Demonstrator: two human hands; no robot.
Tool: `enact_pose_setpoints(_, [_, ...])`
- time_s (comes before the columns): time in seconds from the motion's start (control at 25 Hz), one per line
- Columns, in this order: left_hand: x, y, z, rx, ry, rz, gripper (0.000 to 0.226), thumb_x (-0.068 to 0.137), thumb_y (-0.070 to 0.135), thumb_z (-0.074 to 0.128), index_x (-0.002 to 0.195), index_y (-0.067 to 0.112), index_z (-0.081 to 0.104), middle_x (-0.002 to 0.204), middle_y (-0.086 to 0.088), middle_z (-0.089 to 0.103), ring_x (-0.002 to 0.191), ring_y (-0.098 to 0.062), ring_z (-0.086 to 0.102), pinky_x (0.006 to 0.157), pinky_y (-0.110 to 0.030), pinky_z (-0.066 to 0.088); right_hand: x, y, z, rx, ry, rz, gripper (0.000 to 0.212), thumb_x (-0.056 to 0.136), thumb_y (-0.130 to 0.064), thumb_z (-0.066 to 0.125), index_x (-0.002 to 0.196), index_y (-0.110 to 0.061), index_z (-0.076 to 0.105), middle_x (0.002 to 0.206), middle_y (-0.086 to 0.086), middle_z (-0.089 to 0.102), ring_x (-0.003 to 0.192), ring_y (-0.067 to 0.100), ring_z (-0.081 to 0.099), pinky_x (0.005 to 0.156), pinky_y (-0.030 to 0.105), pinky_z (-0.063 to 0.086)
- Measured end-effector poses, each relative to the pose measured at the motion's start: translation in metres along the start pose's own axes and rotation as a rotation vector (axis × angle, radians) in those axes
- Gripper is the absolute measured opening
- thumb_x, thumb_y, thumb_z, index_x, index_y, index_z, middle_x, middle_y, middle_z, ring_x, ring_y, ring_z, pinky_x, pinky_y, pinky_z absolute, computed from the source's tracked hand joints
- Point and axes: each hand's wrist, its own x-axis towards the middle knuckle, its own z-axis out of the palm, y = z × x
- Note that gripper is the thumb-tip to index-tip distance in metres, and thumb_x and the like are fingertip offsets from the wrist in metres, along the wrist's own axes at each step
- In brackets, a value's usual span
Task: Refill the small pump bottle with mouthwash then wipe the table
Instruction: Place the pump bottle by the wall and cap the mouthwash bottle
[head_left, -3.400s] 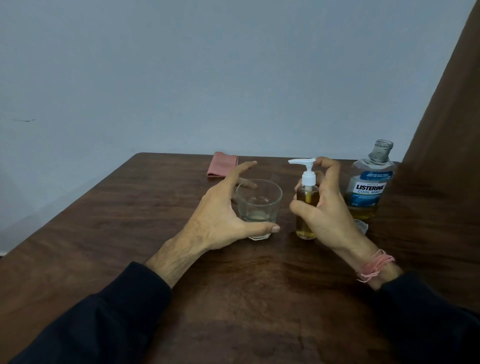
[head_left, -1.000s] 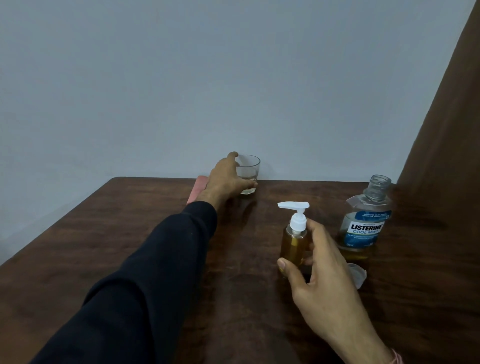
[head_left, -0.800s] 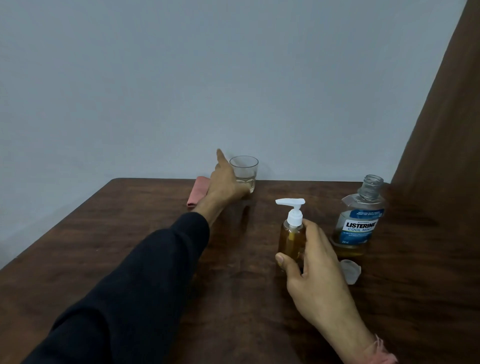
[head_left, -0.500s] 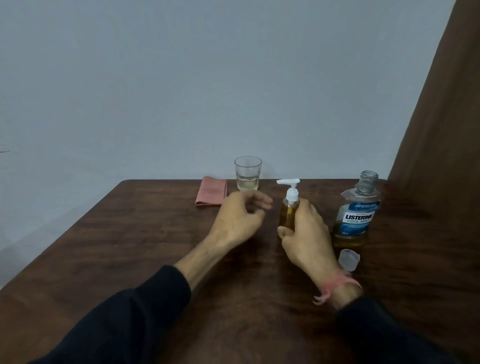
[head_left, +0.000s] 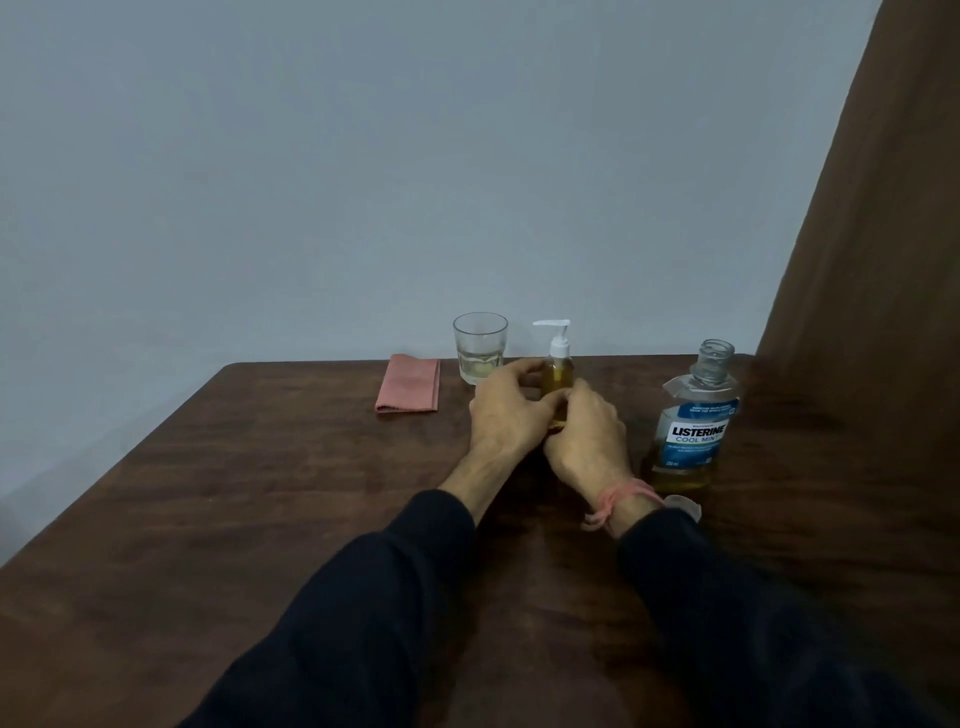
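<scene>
Standing between both hands (head_left: 550, 423), pump bottle (head_left: 557, 374)

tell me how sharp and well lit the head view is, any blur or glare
Head view: dim, flat light with no glare; the Listerine bottle label reads clearly, the glass and pump bottle are fairly sharp, both hands look slightly soft, and the sleeves lose detail in shadow.

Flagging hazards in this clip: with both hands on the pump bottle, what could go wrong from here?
1. The Listerine bottle stands uncapped beside the right hand; a sideways elbow or wrist could tip it and spill.
2. Both the right and left hand crowd the small pump bottle; a slipping grip could topple it toward the glass just behind.
</scene>
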Motion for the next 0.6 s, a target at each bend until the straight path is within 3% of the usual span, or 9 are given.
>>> enact_pose_setpoints(0.08, [0.017,0.002,0.009,0.044,0.009,0.007,0.049,0.097,0.037,0.092,0.142,0.024,0.078,0.127,0.010,0.084,0.101,0.000,0.075,0.084,-0.008,0.050,-0.003,0.005,0.001,0.002,0.019,-0.047,0.090,0.092,-0.001,0.079,0.168,-0.014,0.033,0.157,0.010,0.056,0.147,0.033,0.055,0.120,0.045,0.049])
enact_pose_setpoints(0.12, [0.025,0.002,0.014,0.061,0.018,0.012,0.050,0.098,0.038,0.091,0.143,0.023,0.077,0.127,0.009,0.084,0.103,-0.003,0.077,0.087,-0.012,0.055,-0.005,0.006,0.000,0.020,0.040,-0.061,0.097,0.091,0.001,0.079,0.171,-0.014,0.027,0.159,0.009,0.055,0.148,0.032,0.054,0.120,0.044,0.048])
enact_pose_setpoints(0.2, [0.040,0.002,0.022,0.096,0.031,0.016,0.050,0.099,0.039,0.090,0.144,0.023,0.076,0.129,0.008,0.084,0.111,-0.010,0.080,0.101,-0.033,0.063,-0.005,0.007,-0.004,0.066,0.069,-0.084,0.095,0.091,0.001,0.077,0.171,-0.015,0.029,0.156,0.008,0.058,0.147,0.031,0.056,0.118,0.042,0.049])
enact_pose_setpoints(0.28, [0.054,0.001,0.031,0.124,0.036,0.016,0.048,0.099,0.037,0.088,0.144,0.022,0.076,0.129,0.006,0.083,0.115,-0.015,0.080,0.107,-0.043,0.063,-0.004,0.008,-0.006,0.094,0.078,-0.109,0.088,0.092,-0.001,0.076,0.168,-0.016,0.034,0.152,0.006,0.061,0.144,0.030,0.058,0.116,0.041,0.051])
enact_pose_setpoints(0.6, [0.103,-0.003,0.051,0.224,0.041,0.004,0.049,0.101,0.034,0.086,0.146,0.019,0.072,0.140,-0.002,0.080,0.130,-0.028,0.075,0.110,-0.044,0.059,-0.006,0.024,-0.002,0.173,0.045,-0.142,0.096,0.097,-0.014,0.080,0.174,-0.020,0.023,0.171,0.000,0.046,0.157,0.022,0.047,0.125,0.038,0.042])
